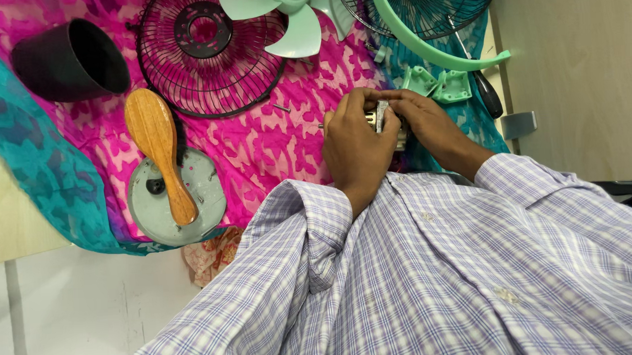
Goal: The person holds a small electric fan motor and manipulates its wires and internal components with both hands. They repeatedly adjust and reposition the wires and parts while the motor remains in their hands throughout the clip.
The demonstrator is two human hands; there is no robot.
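Both forearms reach forward from checked shirt sleeves, wrists bent inward so the hands meet at centre over the pink patterned cloth [273,144].

Left hand [357,144]: back of hand up, fingers curled over the top of a small metal part [384,115], thumb side toward the right hand. Grip closed on the part.

Right hand [430,124]: comes in from the right, fingers wrapped over the same part from the far side, fingertips touching those of the left hand. Grip closed on the part as well.

Metal part: grey, ribbed, mostly hidden; only a narrow strip shows between the two sets of fingers. It sits clamped between both grips, just above the cloth; whether it touches the cloth cannot be told.

Surroundings:
- Mint bracket pieces [439,84] lie just beyond the right hand.
- Screwdriver [488,94], dark handle, lies to the right of the brackets.
- Mint ring [430,51] curves above the brackets, over a dark grille [429,12] at the top edge.
- Second grille [206,52] lies flat, upper left of the hands, well apart.
- Mint fan blade [293,21] sits between the two grilles.
- Wooden brush [159,148] rests across a grey round plate [176,196], left of the hands.
- Black cup [70,60] lies on its side, far left.
- A loose screw [280,107] lies on the cloth near the left hand.
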